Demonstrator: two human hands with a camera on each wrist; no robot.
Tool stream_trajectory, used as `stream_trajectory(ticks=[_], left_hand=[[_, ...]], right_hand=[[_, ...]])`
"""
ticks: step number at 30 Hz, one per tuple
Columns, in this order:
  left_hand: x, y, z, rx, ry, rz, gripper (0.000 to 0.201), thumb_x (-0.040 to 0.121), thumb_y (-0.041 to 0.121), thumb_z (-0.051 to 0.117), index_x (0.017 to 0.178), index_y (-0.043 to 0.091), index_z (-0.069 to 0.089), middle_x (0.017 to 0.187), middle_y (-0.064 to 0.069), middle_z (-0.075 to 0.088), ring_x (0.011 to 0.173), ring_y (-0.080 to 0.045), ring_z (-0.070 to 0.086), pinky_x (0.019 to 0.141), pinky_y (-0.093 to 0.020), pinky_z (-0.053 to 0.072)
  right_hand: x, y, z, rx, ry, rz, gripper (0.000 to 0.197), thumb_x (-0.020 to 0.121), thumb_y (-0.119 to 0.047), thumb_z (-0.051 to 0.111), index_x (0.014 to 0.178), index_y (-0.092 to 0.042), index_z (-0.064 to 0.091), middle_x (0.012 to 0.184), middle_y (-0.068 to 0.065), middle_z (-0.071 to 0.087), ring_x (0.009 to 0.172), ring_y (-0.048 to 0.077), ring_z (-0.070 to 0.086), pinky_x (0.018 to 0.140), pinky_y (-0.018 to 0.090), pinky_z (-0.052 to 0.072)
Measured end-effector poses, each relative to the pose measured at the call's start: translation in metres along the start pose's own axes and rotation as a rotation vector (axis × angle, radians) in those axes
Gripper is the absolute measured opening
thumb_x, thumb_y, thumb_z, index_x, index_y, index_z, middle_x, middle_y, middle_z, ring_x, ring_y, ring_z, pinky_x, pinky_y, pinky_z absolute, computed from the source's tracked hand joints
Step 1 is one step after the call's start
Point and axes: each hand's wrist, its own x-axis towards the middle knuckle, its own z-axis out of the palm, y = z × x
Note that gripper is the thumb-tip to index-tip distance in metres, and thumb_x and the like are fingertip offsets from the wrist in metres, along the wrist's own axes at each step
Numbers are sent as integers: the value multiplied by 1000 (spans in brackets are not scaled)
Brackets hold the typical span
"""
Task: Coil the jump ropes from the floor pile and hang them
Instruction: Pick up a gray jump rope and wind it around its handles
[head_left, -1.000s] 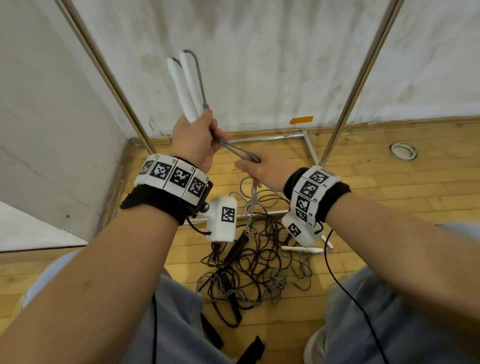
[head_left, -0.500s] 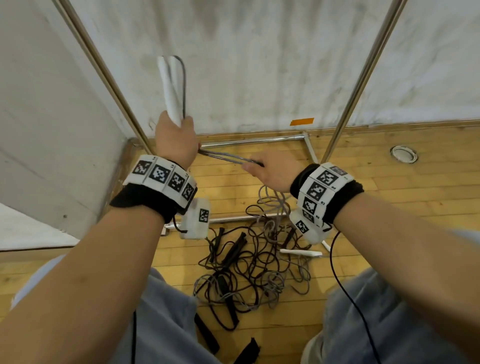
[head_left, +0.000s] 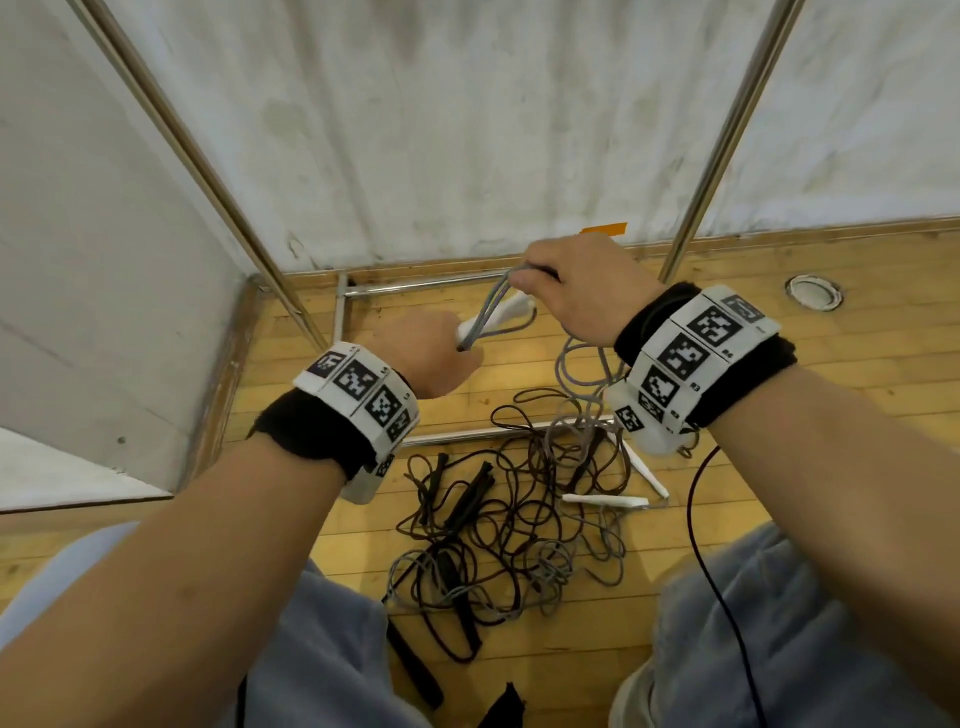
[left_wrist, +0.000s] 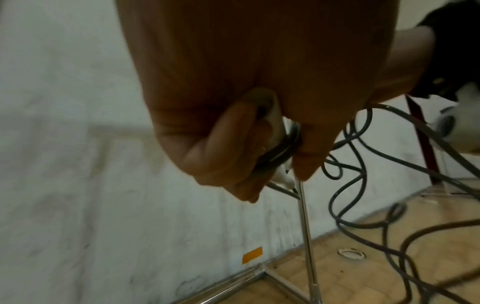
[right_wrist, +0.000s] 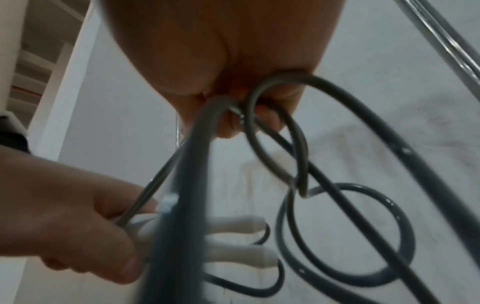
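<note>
My left hand (head_left: 441, 358) grips the two white handles (head_left: 501, 314) of a grey jump rope, pointing them right and away over the floor. Strands of its grey cord (head_left: 488, 306) run up from that fist to my right hand (head_left: 571, 291), which pinches them a little higher and to the right. In the right wrist view the cord (right_wrist: 345, 232) hangs from the fingers in loose loops beside the white handles (right_wrist: 233, 238). The left wrist view shows my fist (left_wrist: 233, 160) closed round the handles and cord. On the floor below lies the tangled pile of dark and grey ropes (head_left: 498, 519).
A chrome rack frame stands against the stained wall: slanted uprights (head_left: 727, 140) and floor bars (head_left: 431, 283). Two loose white handles (head_left: 602, 501) lie at the pile's right. A round floor socket (head_left: 813, 292) sits far right. My knees in grey trousers (head_left: 779, 649) flank the pile.
My left hand has dropped from high near the wall down to floor level, tipping the handles from upright to pointing right. My right hand has risen and shifted right with the cord.
</note>
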Motion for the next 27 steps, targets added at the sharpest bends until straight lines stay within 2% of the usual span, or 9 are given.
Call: stream_trajectory(ticks=[4,7,11,16,17,19,21,25,27], left_hand=[[-7,10,2,42,-12,47,20,93,30,46,110,21,49,78,4,53,70,-18,53,60,-31,40],[-13,11,-1,89,-45,75,21,92,21,45,112,22,48,77,4,51,66,-15,50,55,-29,36],[-20,12,-7,-21,-51,145,21,89,17,45,107,26,52,74,5,54,63,-15,50,54,-29,36],[-30,9,-23,-453,21,189,18,86,16,54,80,33,52,67,6,51,58,-13,45,53,-28,33],[-32,9,-25,-545,29,178,13,82,21,54,79,33,53,66,5,49,56,-12,42,54,-27,32],[-33,11,-30,-722,52,172,23,72,27,51,93,22,59,72,-1,50,58,-15,40,57,-30,34],[-32,11,-34,-851,71,155,31,71,26,51,101,18,58,76,-5,48,61,-18,39,57,-35,34],[-30,12,-35,-1099,139,105,20,80,11,54,94,23,48,74,-3,44,50,-10,35,46,-25,31],[-30,13,-36,-1199,179,86,24,75,13,52,96,21,44,75,-6,46,45,-8,33,41,-22,30]], right_hand=[[2,10,-5,-79,9,104,37,90,-47,53,58,-30,45,60,-6,50,57,12,46,49,26,30],[5,19,-4,-66,17,163,37,80,-58,61,62,-25,59,61,-3,55,58,15,50,51,28,38],[8,26,0,49,-13,198,45,76,-57,65,68,-14,65,61,3,51,55,17,44,52,29,34],[7,31,-9,344,10,254,26,84,-31,69,79,-6,71,67,11,53,58,16,46,54,24,38],[7,29,-9,318,-10,242,13,86,-18,66,78,-8,70,71,13,57,63,21,50,58,29,42],[6,27,-6,302,25,204,28,89,-4,58,68,-22,61,64,3,57,59,19,48,59,34,40],[4,21,-4,401,77,209,40,90,-15,58,54,-30,53,48,-9,50,46,11,38,54,25,33],[-1,13,12,371,62,225,30,92,-42,54,68,-29,66,77,20,64,74,34,60,60,27,38],[-2,6,23,354,14,215,35,93,-44,49,67,-26,64,59,7,52,57,23,50,61,30,39]])
